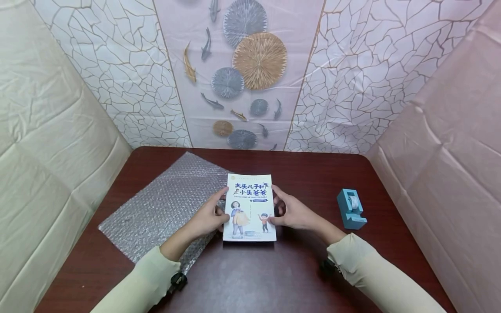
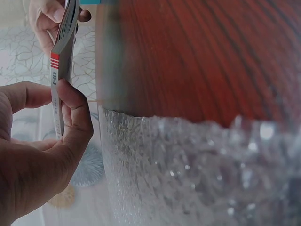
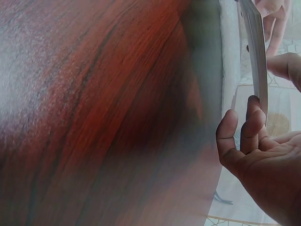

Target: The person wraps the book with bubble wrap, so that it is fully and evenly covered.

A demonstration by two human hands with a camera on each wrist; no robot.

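Observation:
A white paperback book (image 1: 250, 208) with blue Chinese lettering and two drawn figures faces up between both hands. My left hand (image 1: 209, 215) grips its left edge, thumb on the cover and fingers beneath. On the opposite edge my right hand (image 1: 295, 212) holds it the same way, thumb near the drawn child. In the left wrist view the book's spine (image 2: 56, 101) shows, raised off the table, pinched between thumb and curled fingers. The right wrist view shows the page edges (image 3: 259, 61) with the right fingers (image 3: 251, 129) curled under them.
A sheet of bubble wrap (image 1: 164, 204) lies flat at an angle on the left of the dark red wooden table (image 1: 305, 174), partly under the left arm. To the right stands a blue tape dispenser (image 1: 351, 208) with a roll in it. Patterned cloth walls surround the table.

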